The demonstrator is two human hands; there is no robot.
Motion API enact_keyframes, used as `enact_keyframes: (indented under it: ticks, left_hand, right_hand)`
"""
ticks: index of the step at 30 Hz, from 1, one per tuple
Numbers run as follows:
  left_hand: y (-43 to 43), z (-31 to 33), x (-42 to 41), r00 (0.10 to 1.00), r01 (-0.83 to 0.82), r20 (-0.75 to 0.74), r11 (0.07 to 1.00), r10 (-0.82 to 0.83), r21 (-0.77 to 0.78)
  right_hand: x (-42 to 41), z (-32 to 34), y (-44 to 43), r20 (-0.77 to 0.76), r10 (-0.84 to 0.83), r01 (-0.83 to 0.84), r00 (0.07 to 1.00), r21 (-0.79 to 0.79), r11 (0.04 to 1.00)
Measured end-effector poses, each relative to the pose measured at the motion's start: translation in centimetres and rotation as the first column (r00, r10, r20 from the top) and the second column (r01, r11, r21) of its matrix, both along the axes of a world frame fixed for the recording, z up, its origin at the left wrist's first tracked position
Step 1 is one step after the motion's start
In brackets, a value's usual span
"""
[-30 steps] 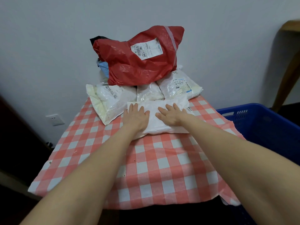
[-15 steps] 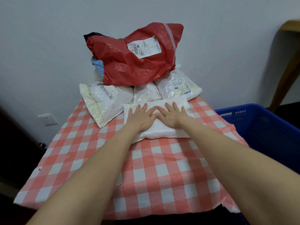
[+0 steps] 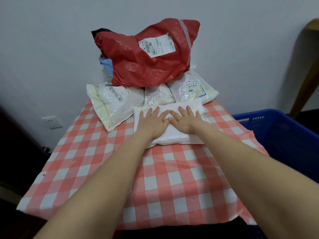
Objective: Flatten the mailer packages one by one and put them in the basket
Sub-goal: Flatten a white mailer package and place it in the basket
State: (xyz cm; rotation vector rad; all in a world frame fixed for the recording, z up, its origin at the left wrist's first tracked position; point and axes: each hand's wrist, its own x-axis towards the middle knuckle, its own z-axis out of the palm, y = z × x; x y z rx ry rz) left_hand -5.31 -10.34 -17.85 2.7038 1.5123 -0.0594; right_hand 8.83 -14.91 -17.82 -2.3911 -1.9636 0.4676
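Note:
A white mailer package (image 3: 174, 137) lies flat-ish on the red-and-white checked tablecloth (image 3: 155, 178). My left hand (image 3: 152, 122) and my right hand (image 3: 186, 120) press down on it side by side, palms down, fingers straight, thumbs nearly touching. Behind it sits a pile of more mailers: a big red one (image 3: 146, 56) on top, a white one (image 3: 114, 104) at the left, a small one (image 3: 159, 96) in the middle and a labelled white one (image 3: 193, 88) at the right. The blue basket (image 3: 284, 135) stands at the right of the table.
A grey wall runs behind the pile, with a socket (image 3: 51, 122) low at the left. A wooden furniture leg (image 3: 305, 69) slants at the far right. Blue and black packages (image 3: 106, 63) peek out behind the red mailer.
Both hands have slid together toward the middle of the white mailer and spread flat on it. The package looks flatter.

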Motion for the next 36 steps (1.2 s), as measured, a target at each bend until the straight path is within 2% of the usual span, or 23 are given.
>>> enact_keyframes:
  ticks: [10,13,15,19,23,31,36]
  left_hand:
    - [0.6,0.8,0.2,1.0,0.005,0.012,0.998,-0.005,-0.063]
    - [0.8,1.6,0.6,0.997,0.011,0.078,1.0,-0.01,-0.011]
    - [1.2,1.8,0.6,0.992,-0.006,0.127,1.0,0.003,0.024]
    - [1.7,1.3,-0.3,0.999,-0.02,0.027,1.0,0.02,-0.009]
    - [2.3,0.4,-0.8,0.998,-0.067,0.009,0.995,0.068,-0.077]
    - [2.4,-0.4,-0.6,0.998,-0.063,-0.017,0.997,0.063,-0.042]
    - [2.1,-0.8,-0.6,0.998,-0.064,0.019,0.998,0.063,0.024]
  right_hand:
    - [0.1,1.1,0.0,0.014,0.015,-0.015,1.0,-0.024,1.0]
    - [-0.1,2.1,0.2,0.148,0.02,-0.035,0.989,0.099,0.994]
    - [-0.3,2.3,0.6,0.16,0.031,-0.055,0.987,0.152,0.987]
    - [-0.5,1.4,1.3,0.105,0.073,-0.082,0.992,0.084,0.993]
    - [-0.2,0.0,1.8,0.082,0.058,-0.061,0.995,0.03,0.998]
    - [-0.1,-0.7,2.0,0.103,0.046,-0.05,0.994,0.034,0.998]
    - [-0.2,-0.6,1.9,0.11,0.044,-0.05,0.993,0.05,0.998]
